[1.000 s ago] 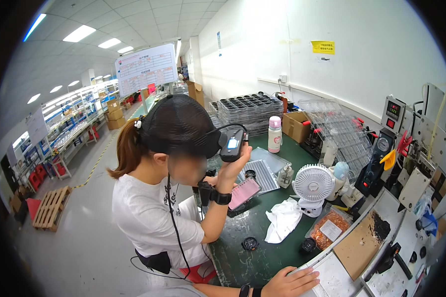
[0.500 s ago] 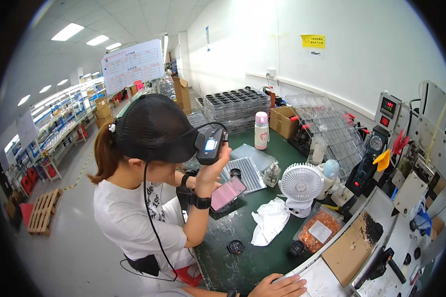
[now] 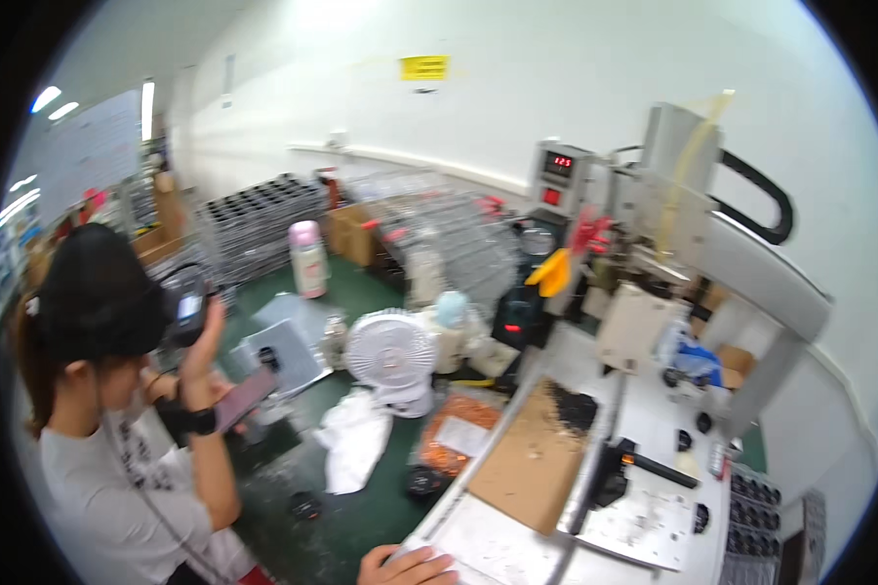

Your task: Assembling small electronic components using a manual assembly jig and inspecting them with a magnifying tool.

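Observation:
My left hand [image 3: 408, 565] lies palm down, fingers stretched out, on the near edge of the white machine bed [image 3: 451, 531]. It holds nothing; its lower part is cut off by the frame edge. My right hand is not in view. Farther along the bed lies a brown cardboard sheet [image 3: 517, 478] with a heap of small black bits [image 3: 571, 408] at its far end. Right of it is a black-handled tool [image 3: 658, 470]. Beyond my hand, on the green table [image 3: 273, 522], sit a bag of orange pieces [image 3: 449, 439] and a round black watch-like part [image 3: 304, 505].
At the left a co-worker [image 3: 117, 468] raises one hand to a black device [image 3: 187, 304] and has a phone [image 3: 247, 398] lower down. A white fan [image 3: 392, 353], a crumpled white cloth [image 3: 356, 439] and a bottle [image 3: 308, 261] stand nearby. A press machine [image 3: 688, 195] rises at right.
My view has swung to the right and blurred; more of the press and the black part trays shows. My left hand stays on the bed's edge. The co-worker keeps the device raised.

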Motion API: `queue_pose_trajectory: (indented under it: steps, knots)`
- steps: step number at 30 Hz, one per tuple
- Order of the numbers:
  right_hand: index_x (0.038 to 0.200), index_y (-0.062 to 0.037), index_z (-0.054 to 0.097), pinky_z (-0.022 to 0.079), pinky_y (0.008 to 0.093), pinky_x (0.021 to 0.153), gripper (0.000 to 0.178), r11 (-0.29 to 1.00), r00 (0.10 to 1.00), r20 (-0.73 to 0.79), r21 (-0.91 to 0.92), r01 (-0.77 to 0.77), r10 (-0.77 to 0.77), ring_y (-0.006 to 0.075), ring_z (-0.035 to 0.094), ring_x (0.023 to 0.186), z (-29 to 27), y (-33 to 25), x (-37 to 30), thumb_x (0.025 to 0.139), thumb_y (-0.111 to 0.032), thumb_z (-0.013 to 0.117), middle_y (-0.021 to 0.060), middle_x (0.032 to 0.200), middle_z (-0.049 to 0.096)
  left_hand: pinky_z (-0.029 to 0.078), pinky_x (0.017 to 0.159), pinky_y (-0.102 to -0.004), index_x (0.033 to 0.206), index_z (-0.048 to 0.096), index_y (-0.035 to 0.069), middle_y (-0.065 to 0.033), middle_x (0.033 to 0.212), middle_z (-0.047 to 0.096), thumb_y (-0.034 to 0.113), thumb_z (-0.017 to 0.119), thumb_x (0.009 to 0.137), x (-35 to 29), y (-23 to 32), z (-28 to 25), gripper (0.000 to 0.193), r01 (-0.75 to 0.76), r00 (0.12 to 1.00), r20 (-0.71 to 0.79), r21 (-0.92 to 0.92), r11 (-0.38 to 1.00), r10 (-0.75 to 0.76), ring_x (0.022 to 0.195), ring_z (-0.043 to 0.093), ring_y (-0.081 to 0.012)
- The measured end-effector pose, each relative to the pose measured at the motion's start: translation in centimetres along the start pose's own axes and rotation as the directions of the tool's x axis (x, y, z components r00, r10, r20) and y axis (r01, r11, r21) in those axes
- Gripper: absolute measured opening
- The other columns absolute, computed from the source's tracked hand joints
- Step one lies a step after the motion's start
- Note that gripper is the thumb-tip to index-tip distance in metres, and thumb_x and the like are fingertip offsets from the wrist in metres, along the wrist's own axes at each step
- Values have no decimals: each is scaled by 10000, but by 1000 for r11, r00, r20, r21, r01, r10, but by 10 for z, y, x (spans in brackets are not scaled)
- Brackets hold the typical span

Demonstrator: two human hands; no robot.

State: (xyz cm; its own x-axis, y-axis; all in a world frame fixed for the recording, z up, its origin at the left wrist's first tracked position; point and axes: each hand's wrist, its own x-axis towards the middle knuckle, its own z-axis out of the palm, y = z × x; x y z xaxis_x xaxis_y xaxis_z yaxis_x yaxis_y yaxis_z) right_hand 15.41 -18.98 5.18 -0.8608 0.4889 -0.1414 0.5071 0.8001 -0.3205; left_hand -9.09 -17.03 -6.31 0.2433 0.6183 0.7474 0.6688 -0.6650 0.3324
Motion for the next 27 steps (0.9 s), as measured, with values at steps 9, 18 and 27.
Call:
queue_pose_trajectory:
  steps: [9,18,27]
  knots:
    - [1196,-17,502,418,427,868,499,950,959,-49,154,-270,280,346,527,1013,-30,-71,-50,761,-226,630,196,1165,511,355,881,-471,942,680,64,-125,1065,633,234,671,690,-3,-3,-5,304,-13,999,45,-106,994,18,995,570,-312]
    - [1247,-35,467,313,543,1001,552,615,598,-564,-191,-765,569,373,433,1183,143,-50,-54,764,-221,658,194,1276,467,277,948,-479,1069,629,81,-134,1196,561,212,681,691,0,0,-3,403,32,980,198,-86,996,-15,1127,489,-321]
    - [1212,51,440,321,527,1004,562,733,510,-759,-64,-677,405,434,421,1196,144,-38,-48,759,-188,669,275,1311,424,244,984,-540,1100,589,99,-141,1205,526,227,719,673,32,21,-37,465,-29,947,320,58,998,9,1155,466,-339]
